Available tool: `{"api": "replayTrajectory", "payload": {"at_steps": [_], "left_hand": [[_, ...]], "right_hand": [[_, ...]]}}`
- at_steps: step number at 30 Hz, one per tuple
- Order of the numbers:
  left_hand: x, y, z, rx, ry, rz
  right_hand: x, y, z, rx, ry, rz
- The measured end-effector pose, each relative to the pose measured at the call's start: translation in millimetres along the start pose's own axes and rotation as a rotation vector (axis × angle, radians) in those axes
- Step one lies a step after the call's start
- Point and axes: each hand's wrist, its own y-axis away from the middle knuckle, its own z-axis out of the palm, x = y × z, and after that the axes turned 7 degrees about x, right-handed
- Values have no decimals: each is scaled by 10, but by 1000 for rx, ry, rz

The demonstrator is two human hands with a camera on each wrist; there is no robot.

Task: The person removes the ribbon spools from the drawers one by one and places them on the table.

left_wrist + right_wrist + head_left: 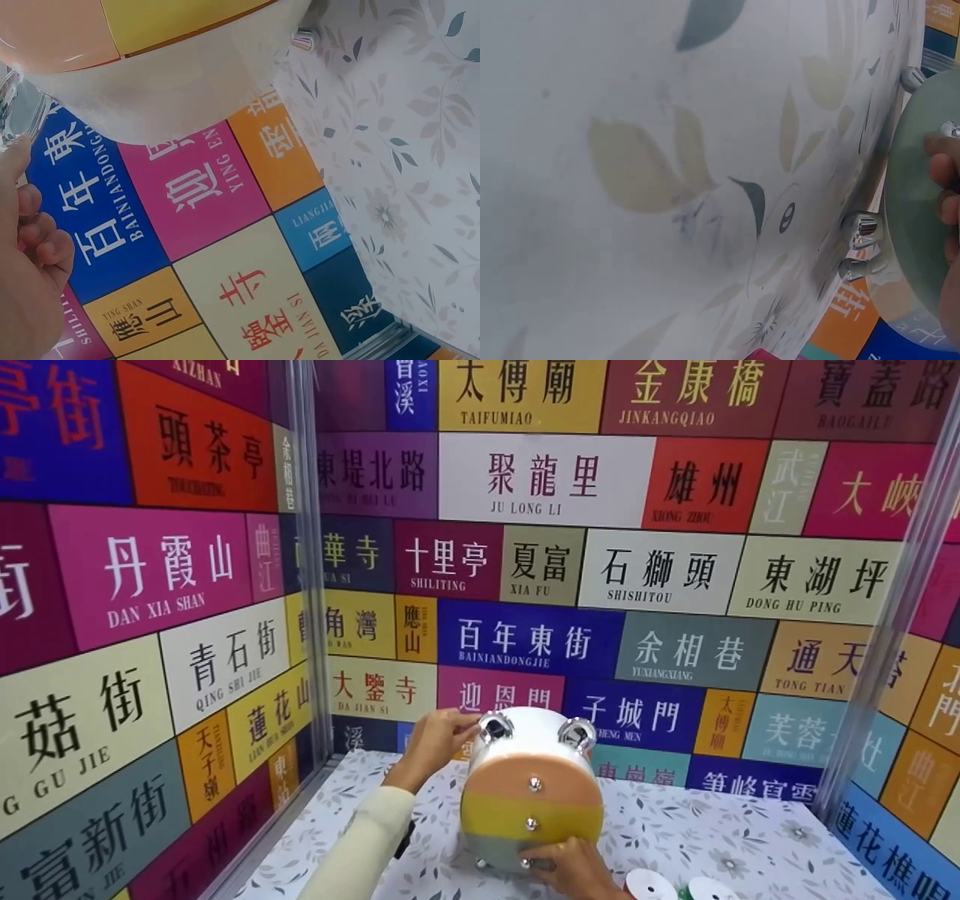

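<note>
A white drum-shaped drawer box (491,791) stands on the table, its round front banded orange, yellow and grey-green. Silver knobs run down the front, and two silver rings stick up like ears. My left hand (437,739) holds the left ring (495,727) between thumb and fingertips; in the left wrist view, that hand (37,255) has curled fingers beside the ring. Low on the front, my right hand (574,870) pinches the bottom knob (526,864). The right wrist view catches the right hand's fingers (946,172) against the grey-green drawer front (915,172).
Two white discs with centre holes, like spools, lie right of the box at the front: one red-edged (651,885), one with green (712,889). The tabletop (720,825) has a leaf print. Colourful sign-covered panels (525,637) enclose its back and sides.
</note>
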Motion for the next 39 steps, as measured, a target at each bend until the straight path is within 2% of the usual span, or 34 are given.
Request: {"api": "replayTrajectory", "payload": {"at_steps": [4, 13, 17, 23, 29, 32, 39], "left_hand": [[-5, 15, 10, -7, 1, -3], [6, 39, -25, -4, 15, -50], [0, 50, -3, 4, 12, -38], [-19, 58, 19, 47, 19, 10], [-19, 44, 9, 67, 34, 14], [-14, 44, 14, 70, 44, 22], [1, 57, 27, 47, 34, -6]], "right_hand": [[2, 15, 18, -28, -28, 44], [8, 17, 53, -47, -53, 38], [-1, 40, 45, -57, -72, 70], [-18, 44, 11, -45, -59, 36], [-77, 8, -48, -128, -136, 140], [-100, 6, -64, -137, -135, 157], [-129, 52, -61, -102, -88, 73]]}}
